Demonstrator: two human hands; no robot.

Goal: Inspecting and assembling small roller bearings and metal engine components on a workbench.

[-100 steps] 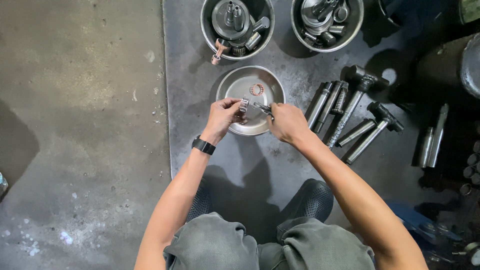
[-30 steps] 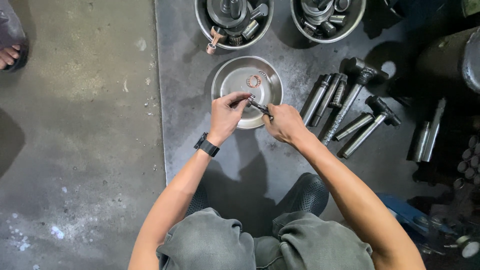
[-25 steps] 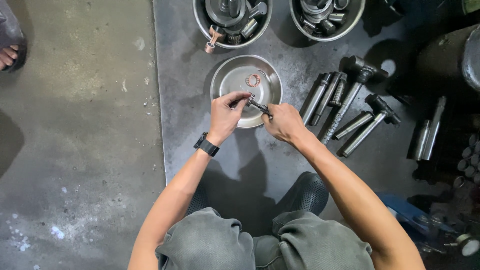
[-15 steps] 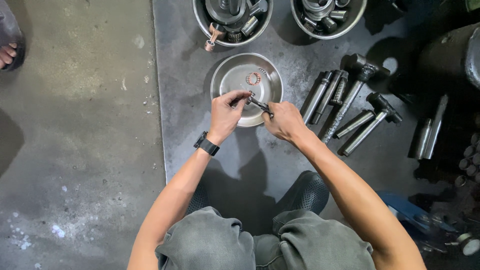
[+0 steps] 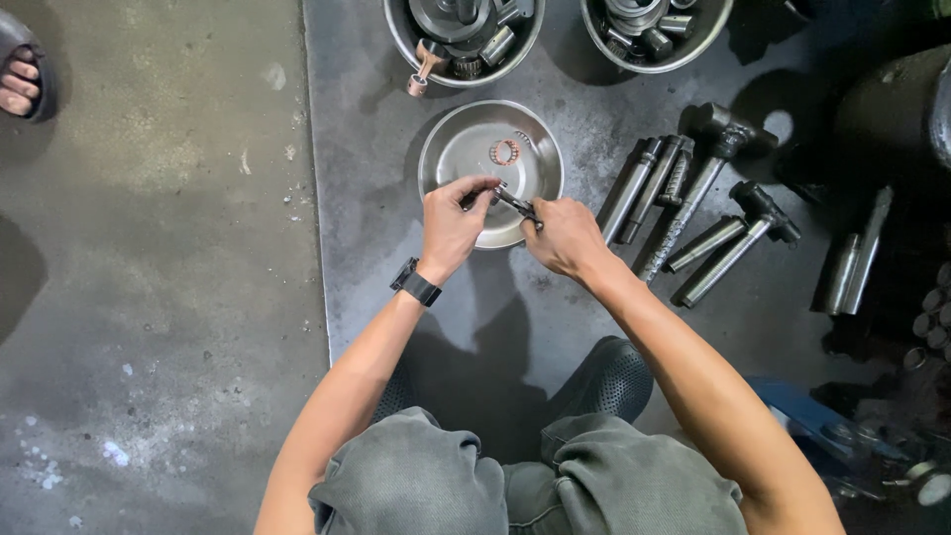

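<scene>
Left hand: the left hand (image 5: 451, 226), a black band at its wrist, pinches a small dark metal part (image 5: 479, 194) between thumb and fingertips over the near rim of a shallow round steel bowl (image 5: 458, 151).
Right hand: the right hand (image 5: 565, 236) grips the handle end of a slim dark metal tool (image 5: 517, 205), whose tip meets the small part held by the left hand.
Position: both hands hover just above the bowl's near edge, close together, the tool bridging the gap between them.
In the bowl: a small ring-shaped bearing cage with reddish beads (image 5: 505, 152) lies near the middle, apart from the hands.
Above: two larger round steel basins, the left basin (image 5: 396, 33) and the right basin (image 5: 693, 54), hold heaps of grey machine parts; both are cut off by the top edge.
To the right: a row of long grey steel shafts and bolts (image 5: 684, 213) lies on the dark metal floor plate (image 5: 555, 327), well apart from the bowl.
Person: crouches on the plate in grey trousers and dark perforated shoes (image 5: 604, 381).
Far left: a sandalled foot (image 5: 22, 79) of another person shows at the edge of the concrete floor (image 5: 149, 297).
</scene>
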